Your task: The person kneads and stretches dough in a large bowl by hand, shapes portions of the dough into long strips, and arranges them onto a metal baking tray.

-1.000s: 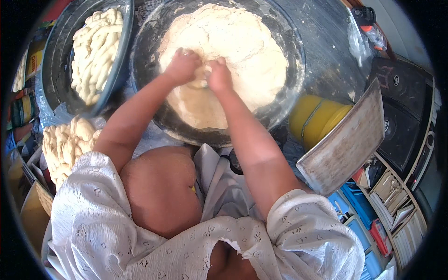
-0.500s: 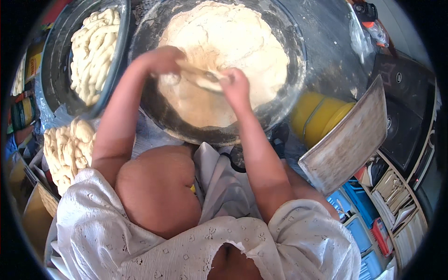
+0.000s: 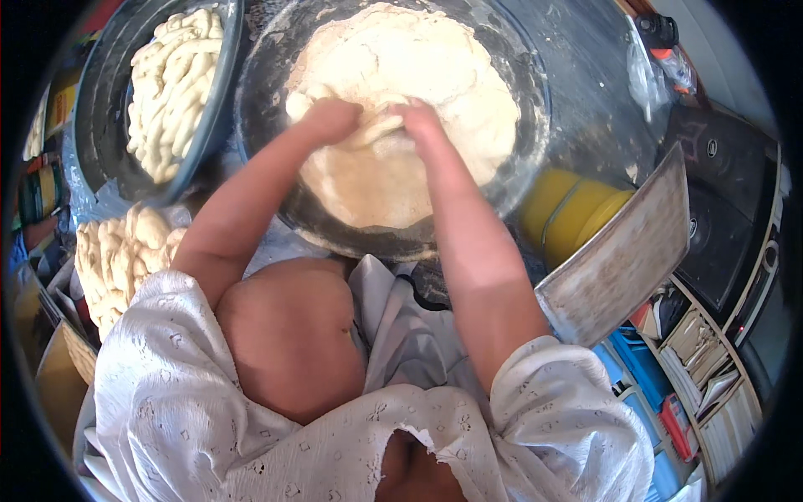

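A pale strip of dough lies low over the flour, bunched between my two hands. My left hand is closed on its left end, and a rounded dough end sticks out past that hand. My right hand pinches the strip's right end, its fingertips partly hidden by the hand. Around and beneath is a wide mound of pale flour in a large round black basin. The flour's middle, near my hands, is hollowed.
At the left stands another dark basin with twisted dough strips. Nearer me is a pile of golden dough twists. A yellow bucket and a tilted worn board are at the right, beyond them blue trays and black cases.
My left hand has moved right and my right hand farther from me, so they are closer together. The strip, stretched out and raised before, is now bunched lower at the flour.
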Demonstrator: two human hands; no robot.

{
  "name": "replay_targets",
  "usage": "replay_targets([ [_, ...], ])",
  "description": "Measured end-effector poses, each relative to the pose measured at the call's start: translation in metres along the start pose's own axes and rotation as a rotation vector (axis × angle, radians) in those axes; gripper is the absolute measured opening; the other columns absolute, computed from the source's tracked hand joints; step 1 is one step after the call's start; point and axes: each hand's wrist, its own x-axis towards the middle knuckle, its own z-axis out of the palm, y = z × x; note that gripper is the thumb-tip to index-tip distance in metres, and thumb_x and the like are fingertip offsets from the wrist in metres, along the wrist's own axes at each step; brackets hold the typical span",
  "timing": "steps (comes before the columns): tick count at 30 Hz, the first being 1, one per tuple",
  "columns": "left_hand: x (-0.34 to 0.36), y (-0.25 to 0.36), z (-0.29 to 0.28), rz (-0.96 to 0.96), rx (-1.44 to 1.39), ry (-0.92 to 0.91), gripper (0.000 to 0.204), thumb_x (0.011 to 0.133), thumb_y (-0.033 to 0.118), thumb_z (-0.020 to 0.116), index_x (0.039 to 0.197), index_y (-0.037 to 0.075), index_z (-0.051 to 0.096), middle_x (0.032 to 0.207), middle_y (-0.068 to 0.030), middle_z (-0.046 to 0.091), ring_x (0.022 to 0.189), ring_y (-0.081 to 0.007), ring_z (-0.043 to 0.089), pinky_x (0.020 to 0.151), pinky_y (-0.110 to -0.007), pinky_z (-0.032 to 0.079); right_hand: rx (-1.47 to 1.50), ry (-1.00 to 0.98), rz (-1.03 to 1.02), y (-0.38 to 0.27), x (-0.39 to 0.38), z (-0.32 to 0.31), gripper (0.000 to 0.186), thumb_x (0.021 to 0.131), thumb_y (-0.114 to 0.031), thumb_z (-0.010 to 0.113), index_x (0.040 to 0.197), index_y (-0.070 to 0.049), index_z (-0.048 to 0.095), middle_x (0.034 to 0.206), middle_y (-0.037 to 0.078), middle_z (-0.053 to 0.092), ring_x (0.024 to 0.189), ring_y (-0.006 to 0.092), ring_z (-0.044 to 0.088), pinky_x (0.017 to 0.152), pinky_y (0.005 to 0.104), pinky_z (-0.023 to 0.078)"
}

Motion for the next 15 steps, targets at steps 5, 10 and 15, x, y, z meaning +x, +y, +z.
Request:
replay_targets([
  [5, -0.005, -0.005, -0.006, 0.098, 0.001, -0.288, 0.021, 0.073, 0.022, 0.055, 0.081, 0.002, 0.058, 0.078, -0.0181, 0.061, 0.079, -0.0331, 0.059, 0.068, -0.041, 0.044, 0.239, -0.072, 0.0, -0.038, -0.006, 0.005, 0.037, 0.08, -0.009, 0.057, 0.114, 0.004, 0.047, 0.093, 0.012, 0.058, 0.081, 0.021, 0.057, 0.072, 0.0324, 0.048],
  [10, -0.007, -0.005, -0.017, -0.141, -0.16, -0.165, 0.027, 0.066, 0.021, 0.061, 0.087, 0.004, 0.063, 0.08, -0.0192, 0.061, 0.08, -0.0301, 0.06, 0.069, -0.037, 0.045, 0.592, -0.285, 0.061, -0.052, -0.023, 0.023, 0.023, 0.083, -0.006, 0.053, 0.105, 0.001, 0.05, 0.088, 0.012, 0.059, 0.084, 0.0205, 0.057, 0.069, 0.0337, 0.048],
  [15, -0.016, -0.03, -0.023, -0.007, -0.947, -0.291, 0.023, 0.072, 0.017, 0.059, 0.088, 0.001, 0.061, 0.08, -0.0115, 0.064, 0.08, -0.022, 0.06, 0.074, -0.035, 0.047, 0.162, -0.392, -0.129, -0.056, -0.017, 0.017, 0.015, 0.081, -0.006, 0.055, 0.094, 0.001, 0.058, 0.092, 0.011, 0.06, 0.085, 0.0195, 0.057, 0.069, 0.0299, 0.047],
])
